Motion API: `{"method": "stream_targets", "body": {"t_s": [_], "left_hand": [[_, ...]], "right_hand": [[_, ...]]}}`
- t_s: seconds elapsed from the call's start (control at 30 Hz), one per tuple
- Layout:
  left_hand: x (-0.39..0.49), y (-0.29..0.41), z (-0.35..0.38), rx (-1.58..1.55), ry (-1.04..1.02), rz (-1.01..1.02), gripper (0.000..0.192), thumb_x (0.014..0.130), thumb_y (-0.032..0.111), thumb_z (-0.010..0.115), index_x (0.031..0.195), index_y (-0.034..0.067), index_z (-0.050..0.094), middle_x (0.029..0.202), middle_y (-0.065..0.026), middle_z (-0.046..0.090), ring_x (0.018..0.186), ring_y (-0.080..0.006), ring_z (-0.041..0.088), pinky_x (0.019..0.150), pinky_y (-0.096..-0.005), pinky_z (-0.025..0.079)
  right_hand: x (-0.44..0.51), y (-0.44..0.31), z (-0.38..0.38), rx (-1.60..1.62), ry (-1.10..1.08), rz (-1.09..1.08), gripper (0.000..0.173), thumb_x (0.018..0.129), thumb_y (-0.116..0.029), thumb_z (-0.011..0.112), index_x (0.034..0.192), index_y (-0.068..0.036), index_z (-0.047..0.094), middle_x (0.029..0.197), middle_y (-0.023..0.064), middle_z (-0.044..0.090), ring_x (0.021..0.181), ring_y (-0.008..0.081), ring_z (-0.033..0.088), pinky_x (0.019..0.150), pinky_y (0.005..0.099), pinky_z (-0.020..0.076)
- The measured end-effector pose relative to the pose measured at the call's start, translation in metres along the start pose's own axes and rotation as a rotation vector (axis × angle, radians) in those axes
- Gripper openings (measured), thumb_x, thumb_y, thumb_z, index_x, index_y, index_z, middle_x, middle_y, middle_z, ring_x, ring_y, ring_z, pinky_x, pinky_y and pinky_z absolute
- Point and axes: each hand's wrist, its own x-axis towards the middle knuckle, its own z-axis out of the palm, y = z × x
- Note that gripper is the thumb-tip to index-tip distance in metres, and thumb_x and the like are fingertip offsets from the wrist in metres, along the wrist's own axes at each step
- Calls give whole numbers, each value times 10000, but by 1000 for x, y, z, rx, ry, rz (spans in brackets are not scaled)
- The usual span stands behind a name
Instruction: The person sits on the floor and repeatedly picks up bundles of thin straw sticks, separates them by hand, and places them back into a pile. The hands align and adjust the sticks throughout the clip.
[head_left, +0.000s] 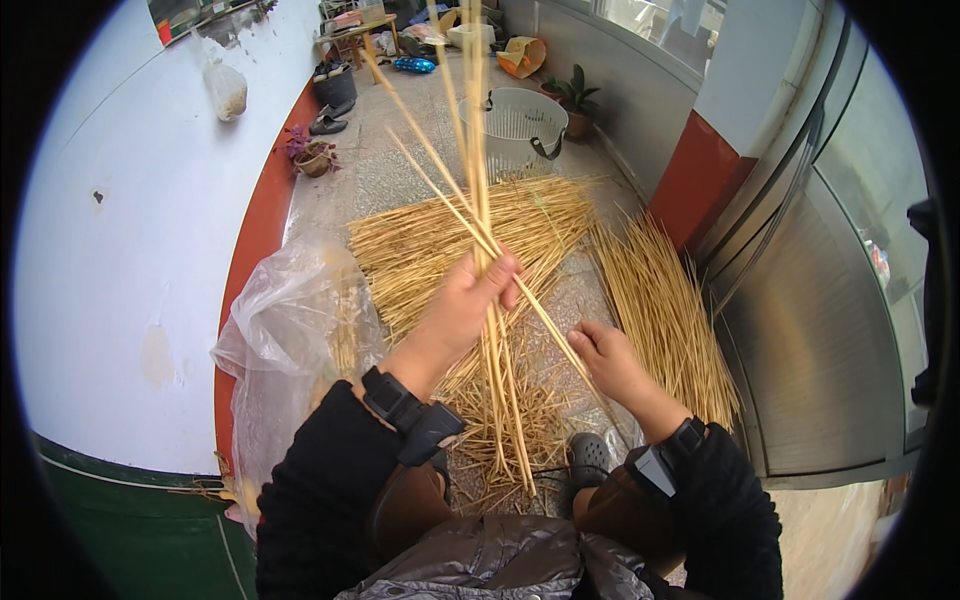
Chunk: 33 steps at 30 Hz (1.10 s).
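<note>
Several long straw stalks stand in my left hand, which is closed around them; their upper parts are blurred. Some stalks slant from that hand down to the right. My right hand has its fingers curled beside these slanting stalks; whether it grips one of them cannot be told. Beyond my left hand a broad pile of straw stalks lies across the floor. Another bundle of stalks lies at the right, by the metal door. Short broken straw pieces are heaped below my hands, between my feet.
A clear plastic bag with stalks in it stands at the left by the wall. Behind the pile are a grey slotted basket and a potted plant. A flowerpot and dark shoes stand along the left wall.
</note>
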Motion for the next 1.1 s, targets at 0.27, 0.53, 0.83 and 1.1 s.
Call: {"method": "stream_targets", "body": {"t_s": [0.27,0.53,0.83,1.1], "left_hand": [[5,20,-51,-61,223,67,213,984,297,481,929,94,518,640,29,477,536,-57,437,473,-175,377],[10,-5,-38,75,251,14,222,982,281,496,923,70,529,671,31,481,606,-66,421,572,-198,354],[10,-9,-24,118,240,23,256,988,296,482,941,50,530,668,21,472,642,-82,415,647,-230,354],[7,-13,-7,118,290,54,243,993,270,473,1000,31,520,703,13,483,679,-90,419,704,-240,358]], "right_hand": [[4,27,-30,-525,-444,115,293,864,-284,591,955,-21,681,912,197,655,852,372,613,760,421,484],[2,1,-4,265,-317,28,435,993,-325,430,1287,-12,500,1031,87,660,950,220,619,794,391,483],[-13,-23,17,620,-279,84,254,1010,-215,406,1073,-26,565,736,-16,481,638,72,424,600,217,388],[-17,-21,23,537,-286,53,255,1003,-219,427,1038,-26,590,805,-3,569,681,74,495,639,216,431]]}}
